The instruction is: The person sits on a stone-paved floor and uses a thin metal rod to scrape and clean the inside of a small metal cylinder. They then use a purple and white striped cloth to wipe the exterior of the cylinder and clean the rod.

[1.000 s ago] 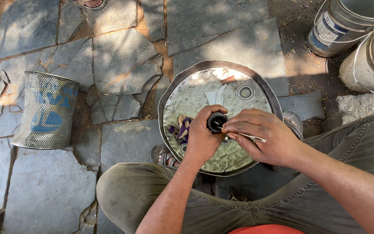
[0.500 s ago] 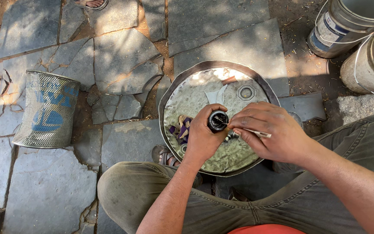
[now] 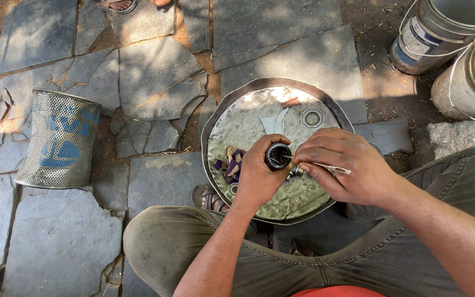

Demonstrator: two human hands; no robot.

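Note:
My left hand (image 3: 259,177) grips a small dark cylindrical part (image 3: 277,155), open end up, over a round metal pan (image 3: 224,118) of murky liquid. My right hand (image 3: 343,165) pinches a thin metal tool (image 3: 325,166) whose tip reaches into the part's opening. A hexagonal nut (image 3: 312,118), a pale scrap (image 3: 275,124) and a purple and tan rag (image 3: 229,165) lie in the pan. More small metal pieces sit half hidden under my right fingers.
A perforated metal cylinder (image 3: 59,138) with blue markings lies on the stone paving at left. Two paint buckets (image 3: 441,33) (image 3: 471,77) stand at upper right. My knees in olive trousers (image 3: 193,247) flank the pan. Someone's sandalled foot (image 3: 115,4) shows at the top edge.
My right hand has shifted slightly and the tool tip now points into the part's opening. My left hand keeps hold of the part in about the same place.

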